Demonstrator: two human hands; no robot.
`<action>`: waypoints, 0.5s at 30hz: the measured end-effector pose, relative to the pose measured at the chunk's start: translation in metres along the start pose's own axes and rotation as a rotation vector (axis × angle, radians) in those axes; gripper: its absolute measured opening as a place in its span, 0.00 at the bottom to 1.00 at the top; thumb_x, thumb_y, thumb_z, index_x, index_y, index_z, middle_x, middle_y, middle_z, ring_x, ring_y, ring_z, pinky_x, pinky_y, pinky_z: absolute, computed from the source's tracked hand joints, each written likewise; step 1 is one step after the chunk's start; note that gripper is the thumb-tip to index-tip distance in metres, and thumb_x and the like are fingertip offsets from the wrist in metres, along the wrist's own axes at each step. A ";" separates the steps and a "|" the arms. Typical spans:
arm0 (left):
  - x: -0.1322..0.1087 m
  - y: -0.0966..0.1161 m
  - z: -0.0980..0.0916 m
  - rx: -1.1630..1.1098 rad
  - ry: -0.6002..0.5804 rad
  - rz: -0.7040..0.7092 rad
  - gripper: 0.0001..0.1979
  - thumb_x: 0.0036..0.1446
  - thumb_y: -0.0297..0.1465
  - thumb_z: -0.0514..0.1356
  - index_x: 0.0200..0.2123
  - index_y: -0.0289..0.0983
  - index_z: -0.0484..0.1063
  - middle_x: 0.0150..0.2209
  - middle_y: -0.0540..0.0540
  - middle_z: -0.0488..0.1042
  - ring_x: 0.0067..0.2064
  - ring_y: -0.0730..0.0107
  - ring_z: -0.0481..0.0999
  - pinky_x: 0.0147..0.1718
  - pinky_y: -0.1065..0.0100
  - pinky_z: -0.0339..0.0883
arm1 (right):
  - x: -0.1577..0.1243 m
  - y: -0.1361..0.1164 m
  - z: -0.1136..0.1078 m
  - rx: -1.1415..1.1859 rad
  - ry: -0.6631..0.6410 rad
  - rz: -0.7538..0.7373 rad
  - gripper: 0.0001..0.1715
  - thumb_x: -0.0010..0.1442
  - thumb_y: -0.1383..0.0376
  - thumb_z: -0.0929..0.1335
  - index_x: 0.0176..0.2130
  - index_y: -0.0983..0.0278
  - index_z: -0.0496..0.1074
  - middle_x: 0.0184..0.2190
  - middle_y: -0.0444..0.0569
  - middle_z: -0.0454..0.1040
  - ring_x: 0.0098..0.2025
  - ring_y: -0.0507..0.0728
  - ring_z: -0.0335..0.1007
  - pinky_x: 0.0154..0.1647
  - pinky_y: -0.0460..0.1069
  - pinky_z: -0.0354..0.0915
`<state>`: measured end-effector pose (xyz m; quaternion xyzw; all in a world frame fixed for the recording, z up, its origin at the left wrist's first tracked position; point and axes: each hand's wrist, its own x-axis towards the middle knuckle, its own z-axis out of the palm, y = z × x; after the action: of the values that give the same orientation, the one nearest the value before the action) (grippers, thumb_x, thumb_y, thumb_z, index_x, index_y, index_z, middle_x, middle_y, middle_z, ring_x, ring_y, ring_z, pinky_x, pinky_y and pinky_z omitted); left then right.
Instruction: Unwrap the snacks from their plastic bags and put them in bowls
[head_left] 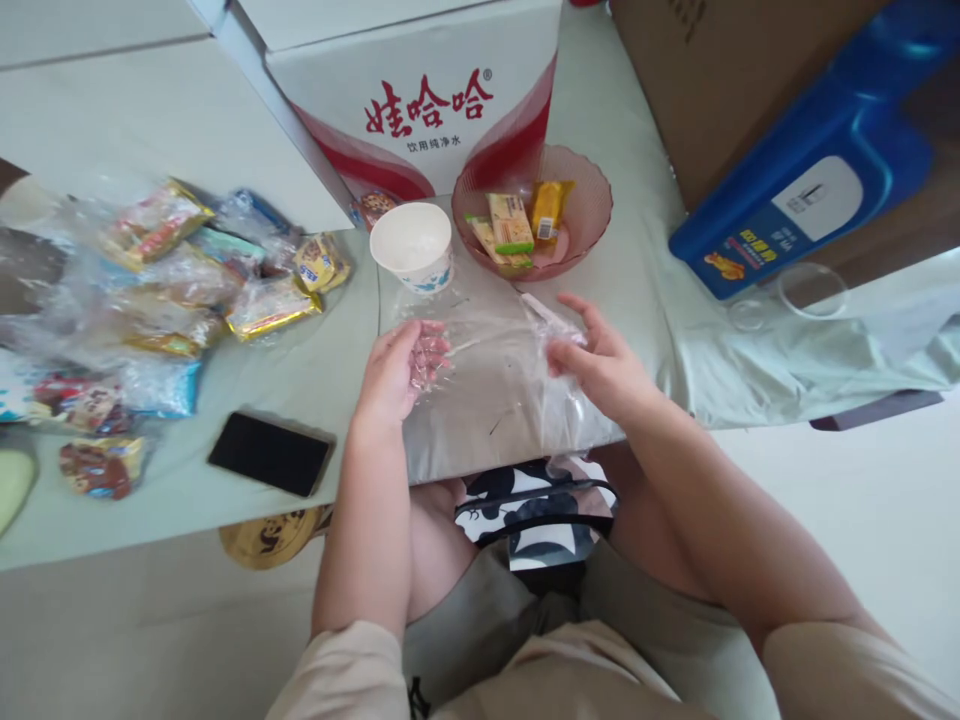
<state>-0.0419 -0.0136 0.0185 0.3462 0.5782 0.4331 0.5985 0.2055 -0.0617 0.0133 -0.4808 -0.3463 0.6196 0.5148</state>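
A thin clear plastic bag (499,375) is spread between my two hands above the table edge. My left hand (397,372) is at its left side, fingers curled with the film lying over them. On the right, my right hand (604,365) pinches bunched plastic between thumb and fingers, while its index finger points away. Just beyond my left hand stands a white paper cup (414,245) with a blue pattern near its base. Past my right hand is a pink translucent bowl (589,215) with several wrapped snacks (514,225) in it.
Many wrapped snacks (187,290) are heaped at the left, near a black phone (271,453). Behind the cup is a white and red carton (420,110). A large blue bottle (814,160) leans at the right above a clear plastic cup (814,292).
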 end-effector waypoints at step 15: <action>0.006 0.005 -0.017 -0.030 0.249 0.144 0.14 0.53 0.38 0.68 0.43 0.44 0.72 0.18 0.59 0.69 0.17 0.77 0.70 0.15 0.76 0.54 | 0.003 -0.002 0.001 -0.120 0.280 -0.259 0.21 0.60 0.57 0.72 0.52 0.52 0.68 0.24 0.38 0.72 0.23 0.52 0.67 0.27 0.49 0.68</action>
<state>-0.0597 -0.0074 0.0192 0.3213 0.6151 0.5233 0.4945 0.2053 -0.0586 0.0146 -0.5435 -0.3665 0.4535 0.6039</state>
